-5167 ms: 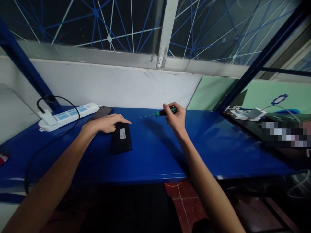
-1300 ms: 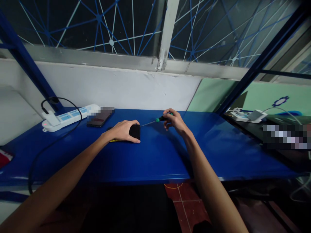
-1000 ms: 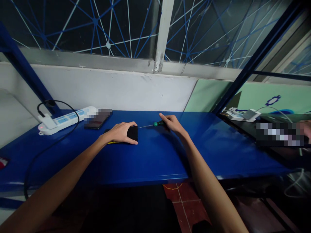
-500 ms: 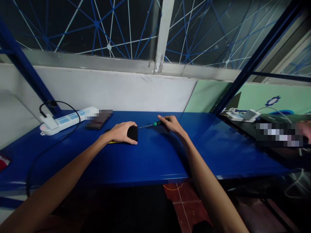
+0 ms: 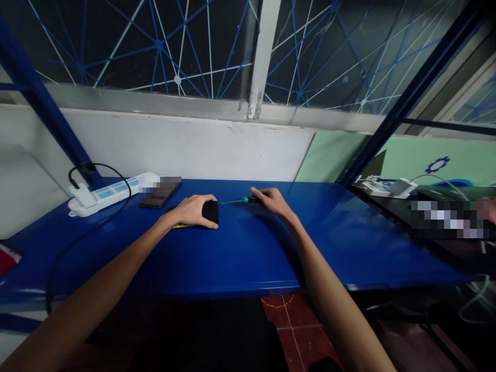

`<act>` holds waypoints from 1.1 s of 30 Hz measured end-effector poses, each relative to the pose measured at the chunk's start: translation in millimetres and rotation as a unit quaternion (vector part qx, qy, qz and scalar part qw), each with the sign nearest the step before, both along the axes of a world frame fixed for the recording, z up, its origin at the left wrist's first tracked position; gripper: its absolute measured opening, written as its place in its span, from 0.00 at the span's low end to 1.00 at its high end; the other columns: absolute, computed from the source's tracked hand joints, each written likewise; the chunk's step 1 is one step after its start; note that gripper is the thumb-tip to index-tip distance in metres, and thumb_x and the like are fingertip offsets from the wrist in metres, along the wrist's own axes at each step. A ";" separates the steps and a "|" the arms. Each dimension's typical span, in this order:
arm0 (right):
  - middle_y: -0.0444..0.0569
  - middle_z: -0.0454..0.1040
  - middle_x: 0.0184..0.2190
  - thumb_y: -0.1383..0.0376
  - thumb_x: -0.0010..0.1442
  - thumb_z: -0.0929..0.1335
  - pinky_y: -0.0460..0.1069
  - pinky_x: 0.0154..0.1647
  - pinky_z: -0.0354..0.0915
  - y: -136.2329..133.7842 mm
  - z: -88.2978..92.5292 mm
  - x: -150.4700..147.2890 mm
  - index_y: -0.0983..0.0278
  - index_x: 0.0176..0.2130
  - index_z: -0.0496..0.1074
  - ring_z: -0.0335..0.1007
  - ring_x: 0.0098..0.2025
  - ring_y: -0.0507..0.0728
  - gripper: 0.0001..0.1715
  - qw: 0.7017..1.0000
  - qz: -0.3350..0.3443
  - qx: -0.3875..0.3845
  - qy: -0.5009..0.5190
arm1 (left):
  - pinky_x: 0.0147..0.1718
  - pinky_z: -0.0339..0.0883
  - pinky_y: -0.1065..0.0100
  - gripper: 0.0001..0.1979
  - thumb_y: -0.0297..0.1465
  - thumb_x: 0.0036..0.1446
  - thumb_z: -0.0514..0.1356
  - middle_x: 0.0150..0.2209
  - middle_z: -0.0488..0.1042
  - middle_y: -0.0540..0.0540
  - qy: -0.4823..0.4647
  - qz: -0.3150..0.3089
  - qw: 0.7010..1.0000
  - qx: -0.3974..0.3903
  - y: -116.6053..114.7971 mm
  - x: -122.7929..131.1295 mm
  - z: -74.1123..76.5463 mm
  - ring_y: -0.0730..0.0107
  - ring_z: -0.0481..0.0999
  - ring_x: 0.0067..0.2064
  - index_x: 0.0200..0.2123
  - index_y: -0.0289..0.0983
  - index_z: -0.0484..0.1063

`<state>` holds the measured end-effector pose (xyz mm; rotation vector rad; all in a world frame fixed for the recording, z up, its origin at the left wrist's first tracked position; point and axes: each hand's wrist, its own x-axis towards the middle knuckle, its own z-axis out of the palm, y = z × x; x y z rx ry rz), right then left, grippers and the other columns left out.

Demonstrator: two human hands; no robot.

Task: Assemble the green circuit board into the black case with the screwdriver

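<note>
My left hand (image 5: 191, 211) is closed around a flat black object with a yellow edge (image 5: 210, 212), gripping it across its width against the blue tabletop. Much of that object is hidden under the palm, so its kind cannot be made out. My right hand (image 5: 273, 201) holds a screwdriver (image 5: 246, 199) by its green and black handle. The thin metal shaft points left, its tip close to the right end of the black object; whether the two touch, I cannot tell.
Behind my left hand lie a dark phone (image 5: 160, 193) and a white power strip (image 5: 112, 192) with a charger and black cable (image 5: 87, 230). The blue table (image 5: 240, 258) meets a white wall. At right, a white adapter (image 5: 403, 187) sits near another person's hand (image 5: 489, 212).
The screwdriver and my right hand have shifted very slightly left. My left hand keeps its hold on the black object, and the whole view has tilted a little.
</note>
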<state>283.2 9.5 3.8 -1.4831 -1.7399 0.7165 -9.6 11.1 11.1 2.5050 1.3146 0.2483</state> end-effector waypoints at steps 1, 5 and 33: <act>0.39 0.57 0.14 0.38 0.56 0.63 0.46 0.19 0.49 1.3 -2.2 -1.2 0.62 0.19 0.59 0.52 0.17 0.47 0.33 1.000 0.000 -0.004 0.003 | 0.49 0.63 0.55 0.43 0.58 0.38 0.64 0.56 0.71 0.40 -0.001 0.001 1.000 -0.001 0.7 -0.3 0.1 0.46 0.71 0.54 0.55 0.43 0.64; 0.37 0.58 0.16 0.42 0.55 0.67 0.45 0.18 0.52 3.0 -6.0 -3.7 0.62 0.28 0.64 0.53 0.16 0.47 0.27 0.997 0.024 -0.039 0.061 | 0.50 0.62 0.54 0.45 0.59 0.37 0.64 0.57 0.69 0.40 0.001 0.005 1.000 -0.001 2.9 -1.8 -0.9 0.46 0.69 0.55 0.56 0.42 0.64; 0.35 0.58 0.14 0.49 0.50 0.72 0.45 0.15 0.49 -2.8 1.9 -5.6 0.60 0.33 0.63 0.52 0.14 0.48 0.22 0.991 0.029 -0.052 0.117 | 0.52 0.61 0.52 0.45 0.58 0.39 0.63 0.59 0.68 0.40 0.009 -0.005 1.000 0.004 -1.4 0.5 2.0 0.45 0.68 0.57 0.57 0.41 0.64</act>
